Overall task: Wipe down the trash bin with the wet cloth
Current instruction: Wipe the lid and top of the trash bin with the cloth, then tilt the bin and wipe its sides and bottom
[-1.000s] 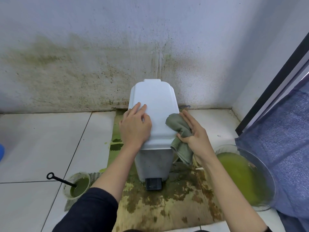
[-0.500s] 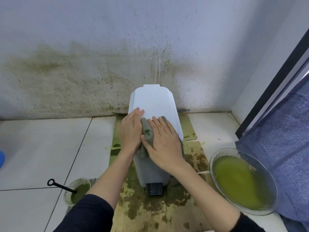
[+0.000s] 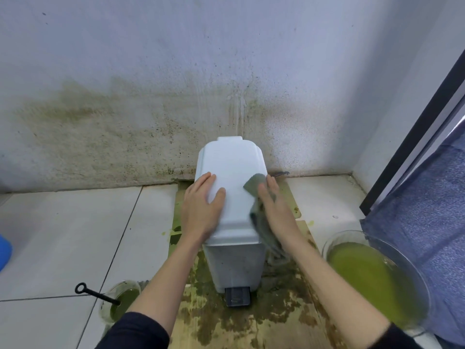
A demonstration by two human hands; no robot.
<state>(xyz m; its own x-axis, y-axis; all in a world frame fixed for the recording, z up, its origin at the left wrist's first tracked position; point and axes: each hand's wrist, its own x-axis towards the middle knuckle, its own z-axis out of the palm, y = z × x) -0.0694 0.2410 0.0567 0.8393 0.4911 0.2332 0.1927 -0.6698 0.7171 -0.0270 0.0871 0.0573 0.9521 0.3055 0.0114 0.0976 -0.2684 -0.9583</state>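
A white pedal trash bin (image 3: 231, 170) stands against the stained wall, its lid closed and its black pedal (image 3: 237, 296) at the front. My left hand (image 3: 202, 210) lies flat on the left side of the lid, fingers spread. My right hand (image 3: 275, 207) presses a grey-green wet cloth (image 3: 256, 183) onto the lid's right edge. The cloth's tail hangs down the bin's right side and is blurred by motion.
A glass bowl of green liquid (image 3: 372, 275) sits on the floor at the right, next to a blue fabric (image 3: 427, 197). A small cup of green liquid with a black-handled tool (image 3: 118, 302) stands at lower left. Stained cardboard (image 3: 251, 321) lies under the bin.
My right hand has swept the cloth from the lid's middle back to its right edge. My left hand has stayed on the lid's left side.
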